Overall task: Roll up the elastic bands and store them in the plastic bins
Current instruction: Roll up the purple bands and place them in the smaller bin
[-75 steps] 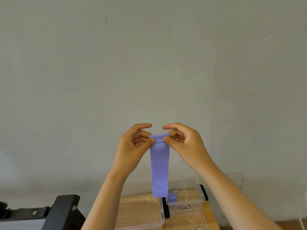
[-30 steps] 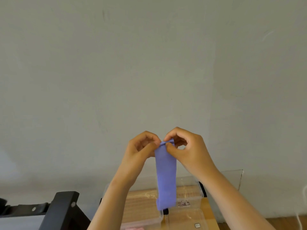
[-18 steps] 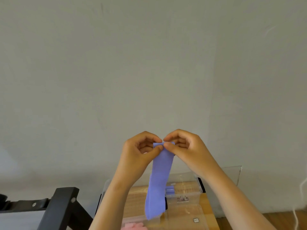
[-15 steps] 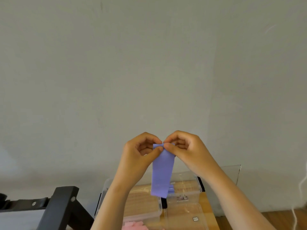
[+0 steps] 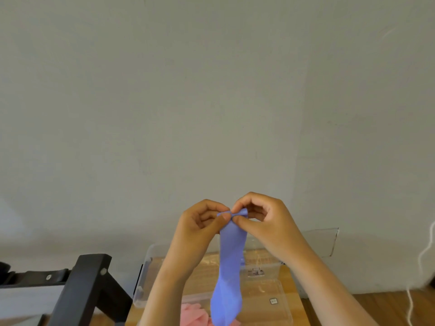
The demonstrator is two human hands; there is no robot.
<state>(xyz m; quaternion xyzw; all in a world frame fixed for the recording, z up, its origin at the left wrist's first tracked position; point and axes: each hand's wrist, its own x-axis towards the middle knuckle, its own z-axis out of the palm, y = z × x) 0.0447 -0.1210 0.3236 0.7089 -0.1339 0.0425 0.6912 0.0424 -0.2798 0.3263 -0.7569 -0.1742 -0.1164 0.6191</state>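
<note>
A purple elastic band hangs straight down in front of me, held up in the air. My left hand and my right hand both pinch its top edge, which is folded over into a small roll between thumbs and fingers. Under the band stand clear plastic bins on a wooden table. A pink band lies near the bottom edge, partly hidden by my left arm and the purple band.
A black metal frame stands at the lower left. A clear lid leans against the grey wall behind the bins. A white cord hangs at the far right.
The view has tilted down slightly, bringing the pink band into sight. My thumbs have closed together over the band's top edge, and the hanging tail has swung slightly.
</note>
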